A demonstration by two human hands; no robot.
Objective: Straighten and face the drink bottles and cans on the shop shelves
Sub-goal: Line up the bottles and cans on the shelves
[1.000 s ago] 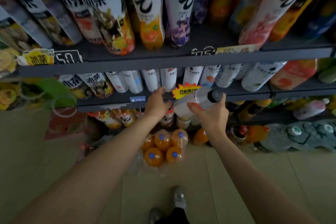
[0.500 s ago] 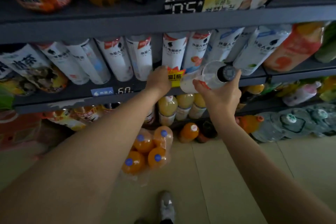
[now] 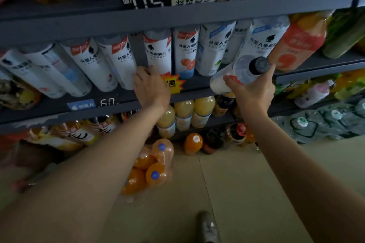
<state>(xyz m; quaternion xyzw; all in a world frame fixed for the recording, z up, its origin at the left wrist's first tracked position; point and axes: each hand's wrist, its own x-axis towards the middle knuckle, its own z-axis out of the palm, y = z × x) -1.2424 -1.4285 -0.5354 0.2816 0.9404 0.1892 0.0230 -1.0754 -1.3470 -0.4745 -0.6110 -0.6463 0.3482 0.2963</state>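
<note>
A clear plastic bottle with a black cap [image 3: 240, 74] is held tilted, cap toward the camera, by the right hand [image 3: 251, 89]; its fingers are wrapped closed around the body, probably so that it can be returned into the row just behind the grip. The left hand [image 3: 151, 87] is laid with loosely spread fingers against the base of a white-labelled bottle [image 3: 158, 52] on the dark grey metal shelf [image 3: 49, 107], apparently to turn or steady it; a closed grasp is not seen.

yellow starburst tag [image 3: 174, 85], beige floor [image 3: 246, 183], shoe [image 3: 207, 227].
</note>
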